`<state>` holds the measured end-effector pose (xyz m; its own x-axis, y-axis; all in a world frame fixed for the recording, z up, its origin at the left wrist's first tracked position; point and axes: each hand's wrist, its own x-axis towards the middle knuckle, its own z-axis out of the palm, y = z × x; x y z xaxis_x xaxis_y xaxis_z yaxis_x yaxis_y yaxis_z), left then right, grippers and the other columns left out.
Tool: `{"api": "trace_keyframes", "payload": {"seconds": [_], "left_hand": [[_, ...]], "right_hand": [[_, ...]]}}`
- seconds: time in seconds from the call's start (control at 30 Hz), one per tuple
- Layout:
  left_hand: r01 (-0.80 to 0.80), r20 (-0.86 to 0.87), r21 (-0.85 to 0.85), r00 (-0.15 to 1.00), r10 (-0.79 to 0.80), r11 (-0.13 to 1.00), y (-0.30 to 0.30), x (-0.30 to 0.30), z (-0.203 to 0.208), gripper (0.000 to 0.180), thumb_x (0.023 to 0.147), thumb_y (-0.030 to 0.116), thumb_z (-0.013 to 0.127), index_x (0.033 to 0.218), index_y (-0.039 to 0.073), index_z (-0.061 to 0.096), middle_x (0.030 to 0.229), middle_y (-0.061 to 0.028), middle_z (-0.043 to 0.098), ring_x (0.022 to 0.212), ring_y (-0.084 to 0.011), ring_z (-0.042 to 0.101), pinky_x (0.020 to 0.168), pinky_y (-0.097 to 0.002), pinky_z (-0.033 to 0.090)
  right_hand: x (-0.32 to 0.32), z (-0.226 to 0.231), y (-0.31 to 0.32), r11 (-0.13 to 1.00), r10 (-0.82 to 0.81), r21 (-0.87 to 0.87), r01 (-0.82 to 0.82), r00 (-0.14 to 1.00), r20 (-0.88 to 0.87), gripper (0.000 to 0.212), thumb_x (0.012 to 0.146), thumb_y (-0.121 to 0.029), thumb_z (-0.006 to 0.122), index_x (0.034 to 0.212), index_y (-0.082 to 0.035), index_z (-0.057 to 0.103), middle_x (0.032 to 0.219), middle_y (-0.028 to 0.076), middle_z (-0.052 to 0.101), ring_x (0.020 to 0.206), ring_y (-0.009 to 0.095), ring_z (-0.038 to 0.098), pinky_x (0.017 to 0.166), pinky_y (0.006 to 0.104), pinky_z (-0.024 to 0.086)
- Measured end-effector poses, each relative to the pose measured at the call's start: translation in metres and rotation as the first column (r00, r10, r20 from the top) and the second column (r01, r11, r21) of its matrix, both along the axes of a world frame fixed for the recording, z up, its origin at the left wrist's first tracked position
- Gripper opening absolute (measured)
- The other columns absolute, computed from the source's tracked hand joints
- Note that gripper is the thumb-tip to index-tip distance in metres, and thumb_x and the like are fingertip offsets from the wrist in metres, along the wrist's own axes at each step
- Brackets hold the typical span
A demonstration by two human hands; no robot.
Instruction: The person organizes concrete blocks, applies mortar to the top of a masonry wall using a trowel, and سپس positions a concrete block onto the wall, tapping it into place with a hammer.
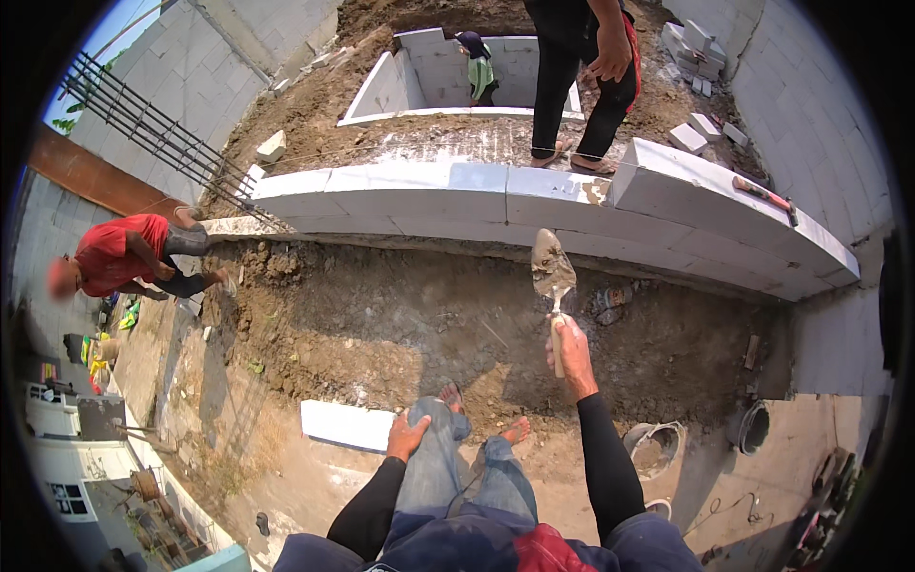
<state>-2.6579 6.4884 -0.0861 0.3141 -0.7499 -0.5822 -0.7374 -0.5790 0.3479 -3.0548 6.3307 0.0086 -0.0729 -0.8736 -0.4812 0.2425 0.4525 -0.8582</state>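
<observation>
Knees in blue jeans [448,467], nearest the lens, with 2 bare feet on the dirt beyond them. Left hand [407,436]: fingers spread, lying flat on the left knee, holding nothing. Right hand [574,357]: fist wrapped round the wooden handle of a trowel [552,272], blade pointing up and coated with grey mortar.

Landmark: low wall of white blocks [534,205], curving across the middle of the view.
- Trowel: raised on the near side of the wall, its tip just below the wall's face, above a strip of dug earth [381,315].
- Loose white block [348,424]: flat on the ground, near side of the wall, just left of the left hand.
- 2 buckets [658,448] [753,427]: near side, right of the right forearm, on paved ground.
- Red-handled tool [767,198]: lying on the wall's top, right end.
- Standing person in black [581,76]: far side, feet just behind the wall.
- Small person in a green top [481,71]: far side, inside a white-block pit [381,91].
- Person in a red shirt [124,253]: at the wall's left end, bent low.
- Bundle of steel bars [152,129]: beyond the left end, lying against a grey block wall.
</observation>
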Motion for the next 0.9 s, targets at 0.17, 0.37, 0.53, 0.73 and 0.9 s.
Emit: {"api": "trace_keyframes", "payload": {"seconds": [0.17, 0.37, 0.53, 0.73, 0.9], "left_hand": [[-0.110, 0.071, 0.096, 0.992, 0.104, 0.989, -0.072, -0.043, -0.007, 0.090, 0.083, 0.066, 0.071, 0.140, -0.003, 0.057, 0.137, -0.0291, 0.062, 0.130, -0.0450, 0.058, 0.108, -0.0504, 0.046], [-0.058, 0.573, 0.082, 0.819, 0.001, 0.995, -0.134, -0.066, -0.041, 0.081, 0.082, 0.077, 0.064, 0.117, 0.005, 0.069, 0.104, -0.0174, 0.072, 0.103, -0.0358, 0.070, 0.088, -0.0535, 0.052], [-0.042, 0.641, 0.149, 0.765, -0.064, 0.988, -0.196, -0.065, -0.038, 0.076, 0.089, 0.074, 0.057, 0.117, 0.004, 0.070, 0.105, -0.0151, 0.072, 0.097, -0.0342, 0.071, 0.082, -0.0515, 0.052], [-0.011, 0.660, 0.119, 0.747, -0.071, 0.993, -0.234, -0.066, -0.035, 0.074, 0.089, 0.070, 0.061, 0.122, 0.005, 0.070, 0.108, -0.0148, 0.072, 0.099, -0.0341, 0.070, 0.082, -0.0497, 0.053], [-0.030, 0.669, 0.043, 0.743, -0.007, 0.999, -0.250, -0.063, -0.036, 0.072, 0.088, 0.069, 0.063, 0.121, 0.005, 0.071, 0.110, -0.0145, 0.071, 0.101, -0.0340, 0.069, 0.082, -0.0495, 0.053]], "right_hand": [[0.004, -0.041, -0.107, 0.917, -0.206, -0.375, -0.137, 0.643, -0.738, 0.040, 0.102, -0.033, 0.057, 0.130, -0.004, 0.063, 0.082, 0.015, 0.067, 0.078, 0.031, 0.070, 0.069, 0.0442, 0.055], [0.021, -0.062, -0.189, 0.930, -0.238, -0.311, -0.196, 0.322, -0.916, 0.039, 0.097, -0.022, 0.068, 0.133, -0.007, 0.061, 0.104, 0.016, 0.066, 0.091, 0.040, 0.069, 0.076, 0.0486, 0.055], [0.017, -0.136, -0.230, 0.967, -0.203, -0.220, -0.131, 0.133, -0.970, 0.049, 0.095, -0.018, 0.071, 0.141, -0.012, 0.055, 0.110, 0.013, 0.061, 0.097, 0.038, 0.068, 0.078, 0.0481, 0.056], [0.031, -0.161, -0.173, 0.982, -0.172, -0.181, -0.048, 0.155, -0.973, 0.063, 0.085, -0.007, 0.076, 0.144, -0.014, 0.054, 0.110, 0.011, 0.060, 0.097, 0.036, 0.068, 0.078, 0.0470, 0.057], [0.039, -0.112, -0.170, 0.969, -0.242, -0.246, 0.014, 0.227, -0.943, 0.054, 0.090, -0.010, 0.074, 0.140, -0.011, 0.055, 0.111, 0.014, 0.061, 0.097, 0.037, 0.069, 0.079, 0.0472, 0.057]]}}
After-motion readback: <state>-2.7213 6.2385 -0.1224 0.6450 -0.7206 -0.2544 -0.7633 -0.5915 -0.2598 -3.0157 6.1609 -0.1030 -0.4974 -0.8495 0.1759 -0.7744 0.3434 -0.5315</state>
